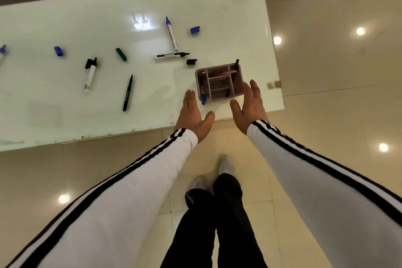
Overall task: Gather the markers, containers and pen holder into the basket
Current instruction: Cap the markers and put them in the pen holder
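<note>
A pink compartmented pen holder stands near the table's front right corner with a few pens and a blue-capped marker in it. My left hand hovers open just left of it, my right hand open at its right side; neither grips it. Loose on the table lie a blue marker, a black marker, a black-capped white marker and a thin black pen. Blue caps, a green cap and a black cap lie scattered. No basket is in view.
The pale glass table ends close to the holder on the right and front. Another marker is cut off at the left edge. Glossy tiled floor and my legs lie below.
</note>
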